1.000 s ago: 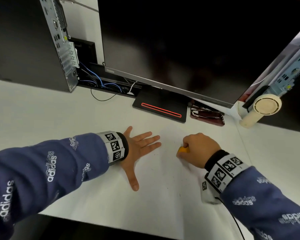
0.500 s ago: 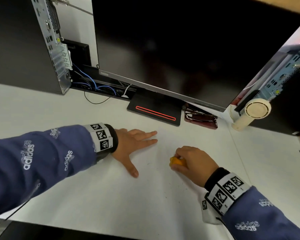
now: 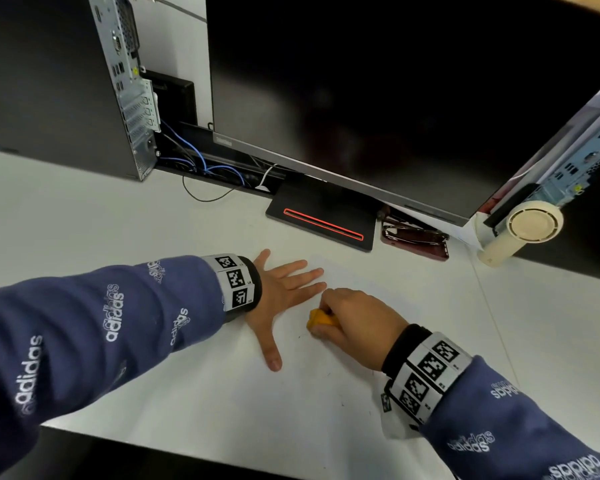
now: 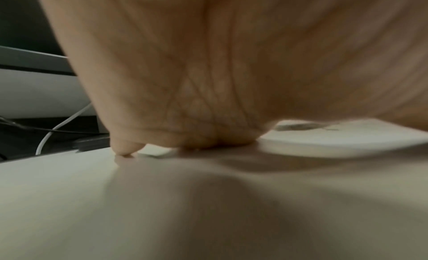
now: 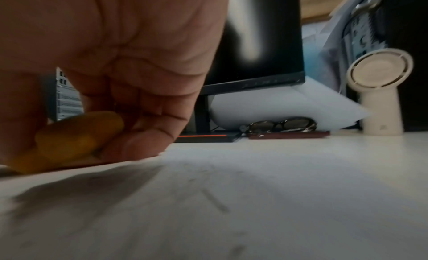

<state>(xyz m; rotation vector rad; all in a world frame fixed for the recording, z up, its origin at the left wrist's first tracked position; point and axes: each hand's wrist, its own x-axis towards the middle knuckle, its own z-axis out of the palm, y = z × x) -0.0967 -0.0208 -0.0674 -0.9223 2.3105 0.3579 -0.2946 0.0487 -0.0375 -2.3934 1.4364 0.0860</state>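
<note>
My right hand (image 3: 347, 318) grips a small orange eraser (image 3: 319, 321) and presses it down on a white sheet of paper (image 3: 378, 292) on the white desk (image 3: 84, 230). In the right wrist view the orange eraser (image 5: 76, 137) sits between curled fingers (image 5: 148, 135) and the thumb, low against the paper (image 5: 231, 200). My left hand (image 3: 284, 289) lies flat with fingers spread on the paper's left part, fingertips close to the right hand. In the left wrist view the left palm (image 4: 208, 71) fills the frame above the desk (image 4: 162, 209).
A dark monitor (image 3: 378, 81) on a black stand with a red line (image 3: 323, 223) stands behind the hands. A computer tower (image 3: 56, 81) with blue cables is at back left. Glasses on a dark red case (image 3: 414, 239) and a cream handheld fan (image 3: 523, 230) sit at back right.
My right hand with the eraser has slid left and nearer to the left hand's fingertips. The left hand stays flat on the paper.
</note>
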